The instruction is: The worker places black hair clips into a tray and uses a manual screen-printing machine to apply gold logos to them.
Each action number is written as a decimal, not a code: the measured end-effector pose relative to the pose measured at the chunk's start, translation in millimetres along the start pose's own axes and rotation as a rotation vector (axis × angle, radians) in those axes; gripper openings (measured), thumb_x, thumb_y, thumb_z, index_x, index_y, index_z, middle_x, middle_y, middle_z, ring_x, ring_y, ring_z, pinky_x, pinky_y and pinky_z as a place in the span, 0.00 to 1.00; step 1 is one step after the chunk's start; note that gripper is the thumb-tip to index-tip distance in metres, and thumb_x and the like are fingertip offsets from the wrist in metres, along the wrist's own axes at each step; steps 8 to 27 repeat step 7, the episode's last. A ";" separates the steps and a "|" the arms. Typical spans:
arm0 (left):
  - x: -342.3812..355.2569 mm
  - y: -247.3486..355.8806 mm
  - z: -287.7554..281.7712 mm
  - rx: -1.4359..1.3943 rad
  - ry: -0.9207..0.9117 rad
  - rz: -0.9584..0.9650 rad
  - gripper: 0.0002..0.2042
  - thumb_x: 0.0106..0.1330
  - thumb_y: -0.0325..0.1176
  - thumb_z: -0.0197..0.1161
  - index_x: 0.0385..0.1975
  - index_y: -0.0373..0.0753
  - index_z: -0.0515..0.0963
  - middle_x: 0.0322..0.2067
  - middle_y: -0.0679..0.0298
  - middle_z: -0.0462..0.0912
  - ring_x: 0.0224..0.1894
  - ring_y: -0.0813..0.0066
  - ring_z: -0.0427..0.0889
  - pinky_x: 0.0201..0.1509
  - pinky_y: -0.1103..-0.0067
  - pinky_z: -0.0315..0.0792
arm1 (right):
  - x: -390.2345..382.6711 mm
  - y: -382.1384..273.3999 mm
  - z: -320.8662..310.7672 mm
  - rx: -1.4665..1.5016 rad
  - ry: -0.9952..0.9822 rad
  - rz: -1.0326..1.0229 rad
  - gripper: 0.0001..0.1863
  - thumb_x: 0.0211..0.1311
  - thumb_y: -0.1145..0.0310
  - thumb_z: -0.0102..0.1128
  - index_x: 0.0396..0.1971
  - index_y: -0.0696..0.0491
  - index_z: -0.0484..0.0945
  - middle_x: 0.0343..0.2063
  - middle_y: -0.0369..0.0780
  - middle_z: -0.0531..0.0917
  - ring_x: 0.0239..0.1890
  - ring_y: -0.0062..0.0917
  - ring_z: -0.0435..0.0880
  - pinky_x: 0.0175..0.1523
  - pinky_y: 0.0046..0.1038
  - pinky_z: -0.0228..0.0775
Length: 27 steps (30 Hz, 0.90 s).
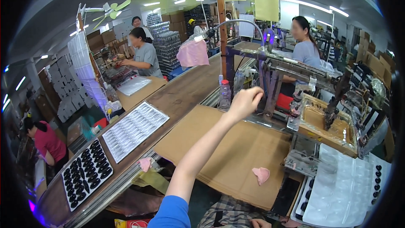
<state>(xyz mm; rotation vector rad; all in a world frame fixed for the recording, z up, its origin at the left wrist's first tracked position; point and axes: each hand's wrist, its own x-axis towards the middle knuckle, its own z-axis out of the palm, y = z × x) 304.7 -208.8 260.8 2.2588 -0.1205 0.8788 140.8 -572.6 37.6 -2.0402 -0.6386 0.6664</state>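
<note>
My left hand (pixel 244 104) is raised over the far part of the brown cardboard sheet (pixel 228 143), in front of the machine's metal frame (pixel 272 86). Its fingers are curled together, and whatever they may hold is hidden. My right hand (pixel 259 223) rests low at the bottom edge by my checked clothing, its fingers mostly cut off. A pink cloth scrap (pixel 261 176) lies on the cardboard's right side. Just beyond my left hand stands a clear bottle with a red cap (pixel 224 95). Right of the machine is a tape-edged printing frame (pixel 327 124), brown-stained inside.
On the long wooden bench (pixel 181 90) at left lie a white moulded tray (pixel 136 131) and a tray of black oval parts (pixel 87 172). Another pink scrap (pixel 145 164) hangs at its edge. White trays (pixel 337 190) are stacked at right. Several people work beyond.
</note>
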 end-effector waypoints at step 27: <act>-109.1 -25.5 42.3 -0.112 0.150 -0.113 0.07 0.61 0.32 0.51 0.26 0.35 0.71 0.16 0.54 0.74 0.23 0.61 0.77 0.27 0.72 0.68 | 1.2 172.5 20.1 0.112 0.262 0.314 0.08 0.55 0.72 0.52 0.33 0.56 0.77 0.30 0.42 0.81 0.32 0.33 0.80 0.38 0.25 0.71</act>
